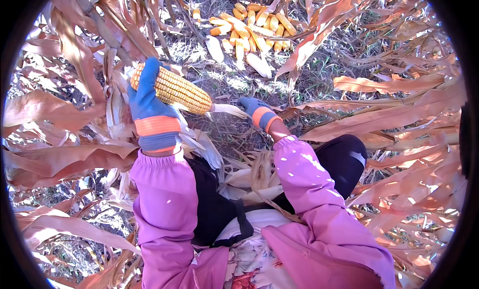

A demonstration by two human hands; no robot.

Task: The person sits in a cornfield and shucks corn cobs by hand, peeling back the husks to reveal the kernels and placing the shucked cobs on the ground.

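My left hand (pixel 151 90), in a blue work glove with an orange and grey cuff, is closed around a yellow ear of corn (pixel 183 92). Its kernels are bare, and the ear lies slantwise with its lower end to the right. From that end a pale strip of husk (pixel 230 109) stretches toward my right hand (pixel 256 109), gloved the same way. The strip ends at the right fingers, which appear curled on it; their tips are partly hidden. Loose dry husks (pixel 247 176) lie between my legs, below both hands.
Ahead on the ground is a heap of husked corn ears (pixel 258 31). Two pale ears (pixel 259 65) lie at its near edge. Dry corn stalks (pixel 108 23) and long brown leaves (pixel 389 85) crowd both sides. My bent knee (pixel 342 162) is at the right.
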